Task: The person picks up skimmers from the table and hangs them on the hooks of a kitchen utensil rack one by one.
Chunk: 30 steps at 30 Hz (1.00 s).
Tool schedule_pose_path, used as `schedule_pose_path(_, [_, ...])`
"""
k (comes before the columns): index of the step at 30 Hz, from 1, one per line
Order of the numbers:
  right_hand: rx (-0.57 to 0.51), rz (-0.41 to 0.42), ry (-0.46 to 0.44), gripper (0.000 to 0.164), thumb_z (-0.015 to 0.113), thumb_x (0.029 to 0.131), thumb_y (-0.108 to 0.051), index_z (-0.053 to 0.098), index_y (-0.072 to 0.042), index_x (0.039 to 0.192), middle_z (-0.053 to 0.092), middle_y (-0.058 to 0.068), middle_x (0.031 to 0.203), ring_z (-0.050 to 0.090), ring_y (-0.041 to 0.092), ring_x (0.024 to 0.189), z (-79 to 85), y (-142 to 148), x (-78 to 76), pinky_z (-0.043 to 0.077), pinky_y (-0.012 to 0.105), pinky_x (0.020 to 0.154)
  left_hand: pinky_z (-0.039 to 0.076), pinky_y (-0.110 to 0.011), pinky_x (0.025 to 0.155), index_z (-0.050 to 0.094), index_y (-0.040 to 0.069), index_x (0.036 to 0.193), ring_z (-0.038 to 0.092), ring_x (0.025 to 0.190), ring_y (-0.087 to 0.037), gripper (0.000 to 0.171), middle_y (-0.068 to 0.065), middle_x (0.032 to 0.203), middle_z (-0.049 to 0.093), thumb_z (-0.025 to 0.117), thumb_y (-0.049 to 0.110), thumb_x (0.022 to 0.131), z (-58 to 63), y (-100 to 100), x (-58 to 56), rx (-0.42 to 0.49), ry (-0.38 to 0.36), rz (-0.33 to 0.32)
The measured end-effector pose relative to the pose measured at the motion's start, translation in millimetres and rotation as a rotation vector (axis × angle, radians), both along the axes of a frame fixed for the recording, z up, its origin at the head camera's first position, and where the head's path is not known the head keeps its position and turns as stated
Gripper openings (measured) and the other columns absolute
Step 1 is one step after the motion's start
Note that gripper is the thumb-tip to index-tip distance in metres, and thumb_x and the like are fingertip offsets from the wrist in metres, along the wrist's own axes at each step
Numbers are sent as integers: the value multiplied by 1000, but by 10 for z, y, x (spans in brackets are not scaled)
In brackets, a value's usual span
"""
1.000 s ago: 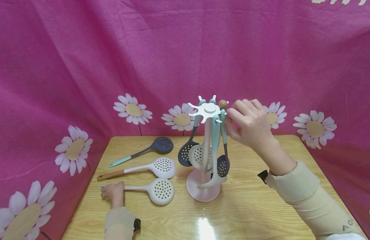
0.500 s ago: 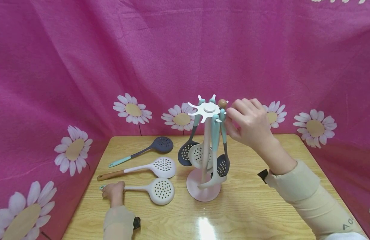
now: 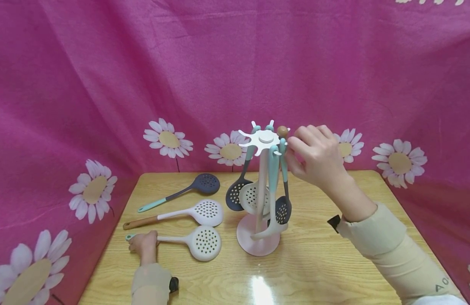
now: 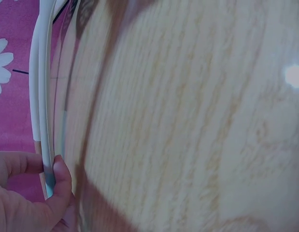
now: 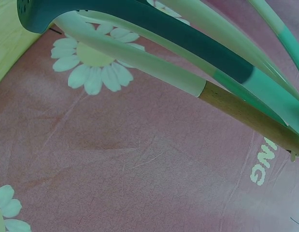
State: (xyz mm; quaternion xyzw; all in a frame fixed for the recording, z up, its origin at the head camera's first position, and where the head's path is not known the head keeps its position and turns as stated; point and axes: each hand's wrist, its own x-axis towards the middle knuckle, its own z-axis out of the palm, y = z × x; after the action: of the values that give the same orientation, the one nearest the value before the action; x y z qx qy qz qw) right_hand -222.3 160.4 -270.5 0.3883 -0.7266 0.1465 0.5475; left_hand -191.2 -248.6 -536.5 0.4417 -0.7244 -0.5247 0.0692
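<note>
My left hand (image 3: pixel 144 245) pinches the mint handle of a cream skimmer (image 3: pixel 205 243) at the table's left. In the left wrist view thumb and finger (image 4: pixel 62 181) meet on either side of that handle (image 4: pixel 49 186). My right hand (image 3: pixel 315 154) has bent fingers right at the hook tips of a utensil rack (image 3: pixel 258 236). Its fingertips are hidden, so I cannot tell whether it grips anything. Nearest to it hang a dark skimmer (image 3: pixel 283 210) with a mint handle and a wooden-handled utensil (image 5: pixel 250 116), whose brown end (image 3: pixel 282 131) shows beside the hook.
A white skimmer (image 3: pixel 207 213) with a wooden handle and a dark blue skimmer (image 3: pixel 206 184) lie behind the cream one on the wooden table (image 3: pixel 315 262). Several utensils hang on the rack, including a cream turner (image 3: pixel 271 228). A pink flowered cloth (image 3: pixel 219 76) stands behind.
The left hand shifts very slightly on the cream skimmer's handle, baring a little more of its mint end. The right hand, rack and other utensils stay in place.
</note>
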Motion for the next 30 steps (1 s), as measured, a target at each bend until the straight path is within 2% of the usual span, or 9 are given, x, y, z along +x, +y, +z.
schedule_pose_path(7, [-7,4,3,16,44,78,-9,50,-4,64,46,7,60,40,24,51,-3,3,-1,36,39,54,40,-15,36,11,-19,130,43,35,-6,73,-39,124,25,53,5,74,92,-1,-61,0,108,31])
schedule_pose_path(9, [-6,3,2,17,44,78,-10,50,-4,64,46,7,60,40,24,51,-4,5,-1,36,39,54,45,-20,42,13,-18,130,48,43,-10,72,-38,122,27,54,6,75,145,24,-79,-39,123,22])
schedule_pose_path(12, [-3,2,-1,17,44,79,-10,50,-4,64,46,7,60,40,24,51,-4,8,-2,36,39,54,51,-35,65,10,-17,132,54,76,-31,77,-37,123,28,57,10,77,250,80,-103,-100,154,12])
schedule_pose_path(13, [-2,2,-3,17,44,79,-10,51,-4,64,46,7,60,40,24,51,-3,8,-1,36,39,54,50,-33,65,11,-17,133,50,85,-35,77,-37,123,29,57,11,78,295,101,-107,-114,162,6])
schedule_pose_path(15, [-1,3,-5,17,44,79,-10,51,-4,64,46,7,61,40,24,51,-3,7,-1,36,39,54,47,-41,78,12,-16,134,43,99,-42,76,-36,124,30,58,12,80,382,140,-116,-141,185,-13])
schedule_pose_path(19, [-1,3,-5,17,44,79,-9,50,-4,64,46,7,61,40,24,51,-6,7,-2,36,39,54,42,-45,90,20,-14,132,41,108,-46,69,-35,125,32,58,8,78,568,220,-152,-192,251,-58])
schedule_pose_path(21, [-4,3,-3,17,44,79,-9,50,-4,64,46,7,60,40,24,51,-8,6,-5,36,39,54,30,-51,99,21,-14,133,36,115,-47,70,-35,126,32,57,5,76,663,275,-173,-235,296,-78])
schedule_pose_path(24, [-7,3,-2,17,44,79,-9,51,-4,64,46,7,61,40,24,51,-7,4,-7,36,39,55,28,-52,100,22,-12,133,34,118,-46,71,-34,127,33,59,1,74,820,380,-191,-286,370,-117])
schedule_pose_path(30, [-6,1,2,17,44,78,-9,50,-4,63,46,7,60,39,24,51,-3,-1,-6,35,39,53,35,-59,88,23,-5,137,44,106,-44,72,-28,125,38,59,-1,75,1123,581,-180,-408,473,-212])
